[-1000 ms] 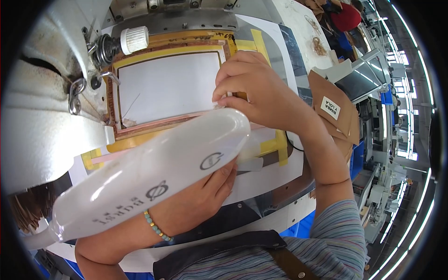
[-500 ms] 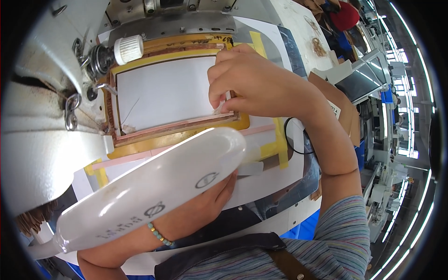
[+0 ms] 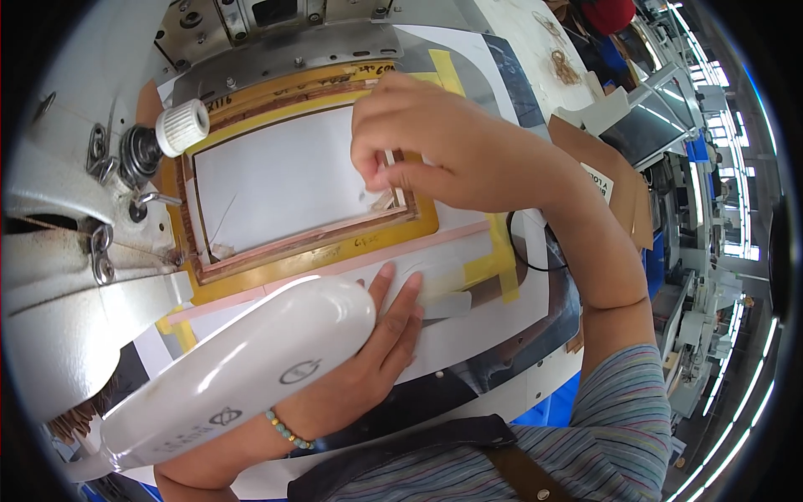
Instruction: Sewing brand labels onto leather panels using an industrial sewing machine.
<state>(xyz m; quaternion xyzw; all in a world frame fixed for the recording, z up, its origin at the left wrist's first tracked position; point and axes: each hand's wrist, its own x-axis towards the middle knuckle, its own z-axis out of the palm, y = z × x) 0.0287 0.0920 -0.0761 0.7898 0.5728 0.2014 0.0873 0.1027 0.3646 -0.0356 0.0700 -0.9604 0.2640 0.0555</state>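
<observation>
A yellow template frame [image 3: 368,241] with a brown inner border lies beneath the sewing machine head, around a plain white panel [image 3: 276,167]. Over the panel's right end, my right hand [image 3: 418,138] is closed, with thumb and fingertips pinched together near the lower right corner. What they hold, if anything, is too small to make out. A small pale scrap [image 3: 383,201] lies at that corner. My left hand [image 3: 381,343] rests with fingers extended on the white sheet [image 3: 452,335] below the frame. A glossy white oblong arm [image 3: 242,368] partly covers that hand and its wrist.
The white machine head [image 3: 63,192] with its tension knob [image 3: 181,127] fills the left side. Yellow tape [image 3: 502,259] crosses the sheet at right. A black cable [image 3: 523,251] loops beside it. Brown card [image 3: 615,167] and a grey-screened panel [image 3: 640,134] stand farther right.
My right hand has shifted slightly left, off the frame's lower right corner. More of my left hand's fingers show past the white arm, which sits farther left in view.
</observation>
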